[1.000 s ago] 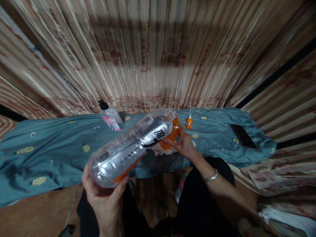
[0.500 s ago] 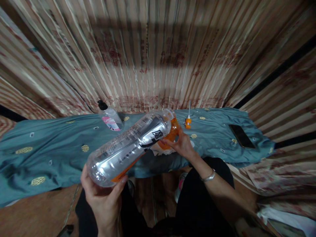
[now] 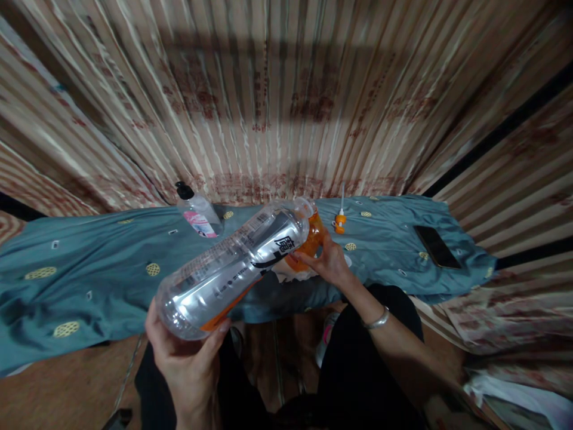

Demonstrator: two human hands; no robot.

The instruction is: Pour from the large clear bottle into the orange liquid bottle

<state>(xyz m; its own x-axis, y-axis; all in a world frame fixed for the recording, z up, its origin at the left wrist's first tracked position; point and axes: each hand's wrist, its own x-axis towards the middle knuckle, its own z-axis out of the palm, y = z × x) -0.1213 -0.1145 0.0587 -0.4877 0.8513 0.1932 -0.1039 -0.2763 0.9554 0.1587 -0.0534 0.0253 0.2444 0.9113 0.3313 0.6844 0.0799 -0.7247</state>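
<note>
My left hand is wrapped round the base of a large clear plastic bottle with a silver and orange label. The bottle is tilted, its open mouth up at the right, over an orange see-through bottle. My right hand is closed round that orange bottle, which the clear one partly hides. Whether liquid runs between them I cannot tell. Something pale and crumpled lies under the orange bottle. Behind my right hand lies an orange pump head with a thin clear tube.
A clear pump bottle with a black top and pink label stands at the back left. A dark phone lies to the right on the blue-green cloth. A patterned curtain hangs behind the table. My knees are below the front edge.
Hardly anything differs. Both hands keep their hold on the two bottles in nearly the same pose, and the view has shifted very slightly.
</note>
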